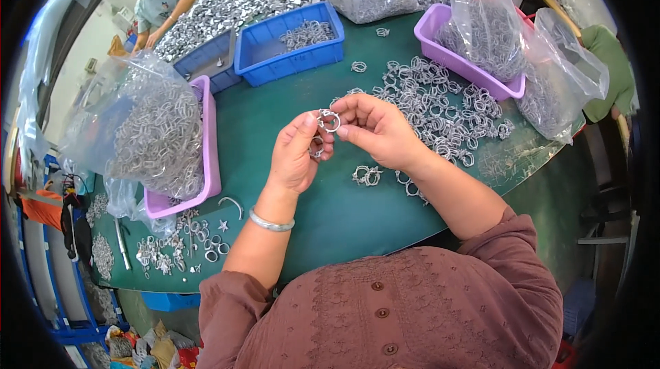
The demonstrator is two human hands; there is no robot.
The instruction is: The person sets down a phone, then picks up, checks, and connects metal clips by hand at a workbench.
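Above the middle of the green table, my two hands meet at a silver-coloured metal ring (330,121). My left hand (294,152) pinches it between thumb and fingers. A second ring (316,148) hangs lower, against the fingers of that hand. My right hand (379,130) closes its thumb and fingertips on the right side of the upper ring. Beyond and beside my right hand spreads a loose pile of similar rings (440,108). A small cluster of rings (366,175) lies below my right wrist.
A purple bin (210,142) with a bag of metal parts stands left; another purple bin (460,66) stands far right. Two blue bins, one a ring-holding blue bin (254,70), sit ahead. Loose pieces (165,255) lie front left. A co-worker (159,1) works beside a large heap.
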